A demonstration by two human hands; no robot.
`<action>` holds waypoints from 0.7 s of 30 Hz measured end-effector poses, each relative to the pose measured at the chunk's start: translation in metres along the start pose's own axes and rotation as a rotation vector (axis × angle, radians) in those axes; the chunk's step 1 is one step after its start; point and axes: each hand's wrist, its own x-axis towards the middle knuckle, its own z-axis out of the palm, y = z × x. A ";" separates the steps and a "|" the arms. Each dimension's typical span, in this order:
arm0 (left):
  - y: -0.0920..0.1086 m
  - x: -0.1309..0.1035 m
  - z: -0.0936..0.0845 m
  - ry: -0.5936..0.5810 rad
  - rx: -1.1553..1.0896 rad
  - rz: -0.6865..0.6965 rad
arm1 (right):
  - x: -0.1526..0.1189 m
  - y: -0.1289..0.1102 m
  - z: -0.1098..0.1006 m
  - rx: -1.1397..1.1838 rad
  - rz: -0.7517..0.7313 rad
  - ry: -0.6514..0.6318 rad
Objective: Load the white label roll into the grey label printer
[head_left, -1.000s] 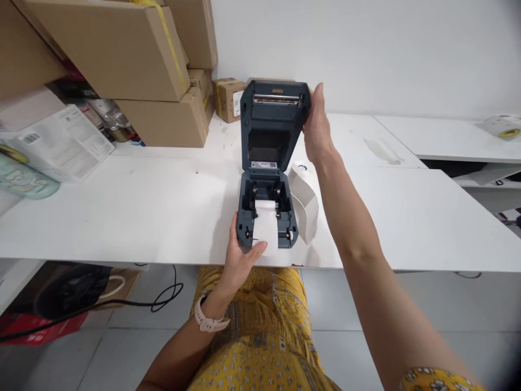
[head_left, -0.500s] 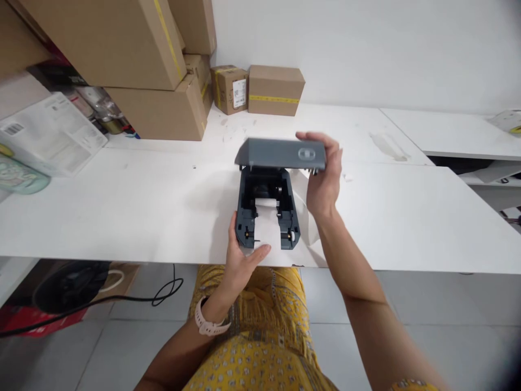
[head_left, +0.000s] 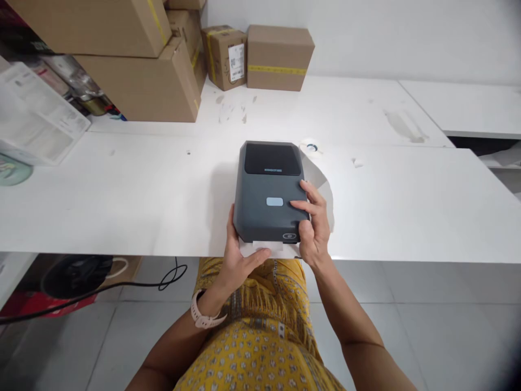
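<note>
In the head view, the dark label printer [head_left: 268, 187] sits lid down on the tabletop [head_left: 154, 206], its long axis running away from the body. It lies directly left of the right hand [head_left: 316, 225], whose fingers are parted and bent over its right edge, nearer the pale button [head_left: 274, 201] than the left hand [head_left: 237, 266]. That one grips the near left corner, thumb against the white label strip [head_left: 272, 245], wrist angled in from below

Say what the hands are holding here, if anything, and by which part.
The dark printer: left hand at its lower left edge, right hand at its lower right side.
</note>
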 end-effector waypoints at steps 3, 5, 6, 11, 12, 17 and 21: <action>0.004 -0.001 -0.002 -0.042 -0.017 -0.016 | -0.001 0.000 0.003 -0.030 0.037 -0.006; 0.006 -0.001 -0.003 -0.067 -0.029 -0.022 | -0.003 -0.001 0.003 -0.040 0.046 -0.018; 0.006 -0.002 -0.004 -0.070 -0.040 -0.018 | -0.005 -0.001 0.004 -0.033 0.048 -0.025; 0.014 0.005 -0.005 0.053 -0.155 0.004 | -0.016 -0.002 0.008 0.000 0.202 -0.056; 0.017 0.008 -0.004 0.070 -0.174 -0.014 | -0.018 -0.002 0.009 0.033 0.259 -0.066; 0.023 0.022 -0.002 0.090 -0.203 -0.063 | -0.024 0.001 0.011 0.426 0.542 -0.115; 0.020 0.029 -0.001 0.113 -0.201 0.013 | -0.024 -0.002 0.011 0.533 0.602 -0.059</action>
